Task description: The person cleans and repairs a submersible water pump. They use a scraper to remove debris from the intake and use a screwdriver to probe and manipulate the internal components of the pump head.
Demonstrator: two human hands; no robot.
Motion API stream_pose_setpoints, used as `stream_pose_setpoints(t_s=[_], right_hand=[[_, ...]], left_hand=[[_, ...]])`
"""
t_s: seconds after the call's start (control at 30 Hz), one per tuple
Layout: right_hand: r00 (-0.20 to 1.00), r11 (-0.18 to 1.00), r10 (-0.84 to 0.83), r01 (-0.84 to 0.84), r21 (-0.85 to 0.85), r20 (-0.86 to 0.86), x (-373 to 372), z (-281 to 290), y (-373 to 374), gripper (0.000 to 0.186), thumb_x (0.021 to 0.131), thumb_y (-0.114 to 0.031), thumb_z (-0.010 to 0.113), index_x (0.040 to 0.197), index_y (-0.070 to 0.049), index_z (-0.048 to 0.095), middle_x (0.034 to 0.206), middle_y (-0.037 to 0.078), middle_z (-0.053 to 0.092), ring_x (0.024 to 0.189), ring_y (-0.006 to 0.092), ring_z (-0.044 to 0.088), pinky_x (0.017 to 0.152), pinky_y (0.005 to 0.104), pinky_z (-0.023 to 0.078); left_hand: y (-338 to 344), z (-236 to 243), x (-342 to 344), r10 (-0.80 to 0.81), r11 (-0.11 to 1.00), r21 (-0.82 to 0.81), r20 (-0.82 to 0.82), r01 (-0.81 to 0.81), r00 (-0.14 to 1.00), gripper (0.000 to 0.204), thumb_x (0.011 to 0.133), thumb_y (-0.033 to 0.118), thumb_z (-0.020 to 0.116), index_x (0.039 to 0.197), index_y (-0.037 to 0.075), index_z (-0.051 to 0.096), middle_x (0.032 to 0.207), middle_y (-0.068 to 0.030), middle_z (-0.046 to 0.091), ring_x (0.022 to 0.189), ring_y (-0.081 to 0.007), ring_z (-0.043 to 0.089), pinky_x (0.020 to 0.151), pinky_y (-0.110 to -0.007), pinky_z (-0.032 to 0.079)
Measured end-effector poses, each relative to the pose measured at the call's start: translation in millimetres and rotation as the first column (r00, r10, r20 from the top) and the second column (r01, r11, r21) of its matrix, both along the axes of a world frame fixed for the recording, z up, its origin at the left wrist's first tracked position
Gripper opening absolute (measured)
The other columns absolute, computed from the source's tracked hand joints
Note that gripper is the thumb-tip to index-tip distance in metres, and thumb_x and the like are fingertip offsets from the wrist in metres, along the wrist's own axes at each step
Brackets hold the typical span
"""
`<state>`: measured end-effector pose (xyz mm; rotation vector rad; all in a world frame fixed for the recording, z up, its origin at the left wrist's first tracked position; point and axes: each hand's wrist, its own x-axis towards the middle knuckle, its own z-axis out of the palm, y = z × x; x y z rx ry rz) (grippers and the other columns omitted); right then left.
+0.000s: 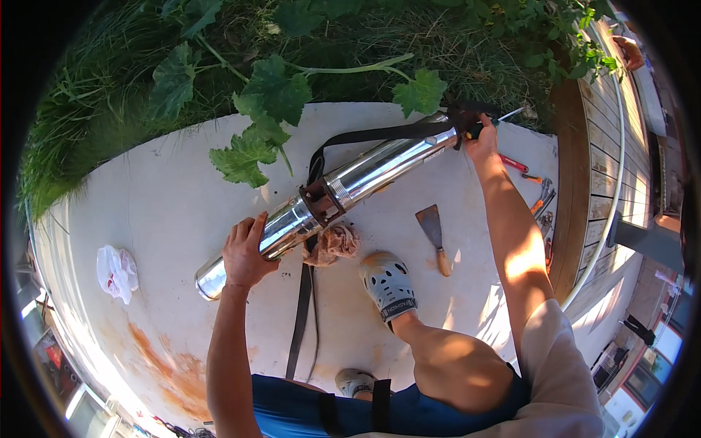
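Observation:
A long, shiny steel submersible pump [394, 166] lies slanted across the pale concrete slab, its far end to the right. My left hand [247, 252] is wrapped around the near steel cylinder, close to its lower left end. A rusty brown collar [321, 202] joins the pump's two sections. At the dark far end, my right hand [482, 139] is closed around what looks like a screwdriver [510, 114] with a thin pale shaft; its handle is mostly hidden. A flat black cable [343, 137] runs along the pump and down beneath it. A crumpled, stained rag [332, 245] sits against its near side.
A scraper [432, 232] lies right of my shoe [387, 286]. Red-handled pliers or a similar tool [514, 163] and several wrenches [544, 197] lie along the wooden border [573, 175]. A white plastic bag [117, 274] rests at left. Leafy vines [274, 91] overhang the slab's far edge.

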<state>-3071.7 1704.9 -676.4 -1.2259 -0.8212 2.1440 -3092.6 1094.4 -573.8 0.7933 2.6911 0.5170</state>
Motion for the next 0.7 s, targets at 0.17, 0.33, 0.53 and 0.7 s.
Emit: stream_pose_setpoints(t_s=[0.17, 0.33, 0.53, 0.7], right_hand=[[0.986, 0.992, 0.13, -0.129, 0.012, -0.108, -16, -6, -38, 0.035, 0.102, -0.031, 0.036, 0.109, -0.008, 0.063, 0.105, 0.008, 0.068, 0.101, 0.0278, 0.063, 0.093, 0.0456, 0.051], [0.998, 0.998, -0.036, 0.034, 0.052, 0.047, -14, 10, -51, 0.025, 0.1, -0.027, 0.048, 0.108, -0.008, 0.063, 0.101, 0.007, 0.068, 0.091, 0.0246, 0.064, 0.085, 0.0427, 0.055], [0.991, 0.988, -0.11, 0.118, 0.102, -0.074, 5, 125, -87, 0.03, 0.098, -0.026, 0.046, 0.114, -0.004, 0.059, 0.117, 0.014, 0.063, 0.11, 0.0308, 0.059, 0.1, 0.0472, 0.047], [0.674, 0.833, 0.55, -0.403, 0.378, -0.493, 13, 252, -112, 0.047, 0.098, -0.023, 0.04, 0.132, 0.008, 0.046, 0.131, 0.022, 0.054, 0.125, 0.0341, 0.05, 0.113, 0.0478, 0.033]], left_hand=[[-15, 9, -6, 0.018, 0.999, -0.039, 0.003, -0.018, 1.0, 0.092, 0.048, 0.016, 0.083, 0.134, 0.016, 0.052, 0.118, -0.0071, 0.057, 0.109, -0.0291, 0.056, 0.092, -0.041, 0.049], [-21, 5, 0, 0.04, 0.999, 0.004, -0.034, -0.04, 0.999, 0.088, 0.049, 0.014, 0.08, 0.133, 0.014, 0.052, 0.118, -0.0081, 0.058, 0.107, -0.0302, 0.058, 0.092, -0.042, 0.048], [-27, 19, 32, 0.079, 0.996, 0.047, -0.218, -0.071, 0.973, 0.087, 0.046, 0.013, 0.08, 0.129, 0.01, 0.054, 0.119, -0.0084, 0.057, 0.107, -0.0304, 0.056, 0.09, -0.043, 0.045], [-62, 26, 62, 0.26, 0.952, 0.248, -0.356, -0.178, 0.898, 0.085, 0.049, 0.012, 0.081, 0.129, 0.01, 0.051, 0.12, -0.0115, 0.052, 0.106, -0.034, 0.053, 0.089, -0.047, 0.043]])
